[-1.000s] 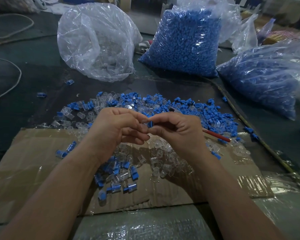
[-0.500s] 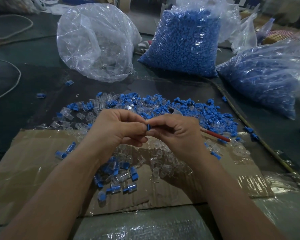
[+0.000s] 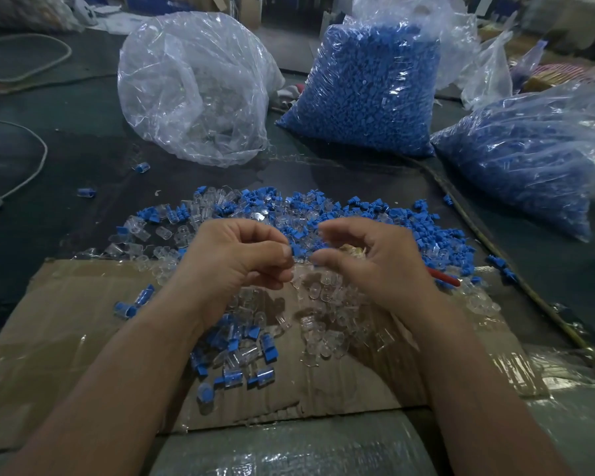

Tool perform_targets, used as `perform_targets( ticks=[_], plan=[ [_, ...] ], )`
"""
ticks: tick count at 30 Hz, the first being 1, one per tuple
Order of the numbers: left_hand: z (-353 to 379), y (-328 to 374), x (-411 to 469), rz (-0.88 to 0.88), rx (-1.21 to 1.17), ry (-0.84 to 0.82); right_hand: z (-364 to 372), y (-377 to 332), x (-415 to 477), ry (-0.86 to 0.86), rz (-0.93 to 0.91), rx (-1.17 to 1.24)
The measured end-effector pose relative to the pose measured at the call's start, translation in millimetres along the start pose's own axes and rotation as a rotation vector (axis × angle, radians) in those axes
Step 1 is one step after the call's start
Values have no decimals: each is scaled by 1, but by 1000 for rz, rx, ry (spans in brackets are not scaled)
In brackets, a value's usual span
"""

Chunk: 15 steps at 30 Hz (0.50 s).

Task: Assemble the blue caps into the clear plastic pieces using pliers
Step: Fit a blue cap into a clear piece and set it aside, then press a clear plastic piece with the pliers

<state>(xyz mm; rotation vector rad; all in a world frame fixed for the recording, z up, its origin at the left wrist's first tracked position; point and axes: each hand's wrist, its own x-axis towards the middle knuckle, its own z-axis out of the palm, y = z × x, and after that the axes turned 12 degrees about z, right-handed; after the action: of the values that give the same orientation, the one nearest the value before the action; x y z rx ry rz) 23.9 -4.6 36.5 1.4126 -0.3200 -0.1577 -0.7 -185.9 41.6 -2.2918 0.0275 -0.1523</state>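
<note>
My left hand (image 3: pixel 234 259) pinches a small clear plastic piece with a blue cap (image 3: pixel 294 251) at its thumb tip. A short gap to the right, my right hand (image 3: pixel 375 266) is loosely curled, thumb and forefinger apart, with nothing between them. Something small and yellowish shows in its cupped palm; what it is cannot be made out. Loose blue caps (image 3: pixel 426 235) and clear pieces (image 3: pixel 323 331) are spread over the cardboard (image 3: pixel 66 338). Capped pieces (image 3: pixel 241 355) are heaped under my left wrist. A red pliers handle (image 3: pixel 443 278) sticks out behind my right hand.
At the back stand a clear bag of clear pieces (image 3: pixel 193 91) and two bags of blue caps (image 3: pixel 368 91) (image 3: pixel 529 159). A white cable (image 3: pixel 31 166) runs along the left. A few stray capped pieces (image 3: pixel 86 192) lie on the dark table.
My hands were pressed together on the blue cap and clear piece; they have drawn apart. The left keeps the piece, and the right has let go and uncurled.
</note>
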Motion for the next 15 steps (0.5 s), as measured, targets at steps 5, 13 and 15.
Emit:
perform_targets(
  ticks=[5, 13, 15],
  plan=[
    [-1, 0, 0, 8, -25, 32, -36, 25, 10, 69, 327, -345],
    [-1, 0, 1, 11, -33, 38, -38, 31, 7, -265, 546, -642],
    [-1, 0, 1, 12, -32, 37, -38, 30, 8, -265, 551, -678]
  ],
)
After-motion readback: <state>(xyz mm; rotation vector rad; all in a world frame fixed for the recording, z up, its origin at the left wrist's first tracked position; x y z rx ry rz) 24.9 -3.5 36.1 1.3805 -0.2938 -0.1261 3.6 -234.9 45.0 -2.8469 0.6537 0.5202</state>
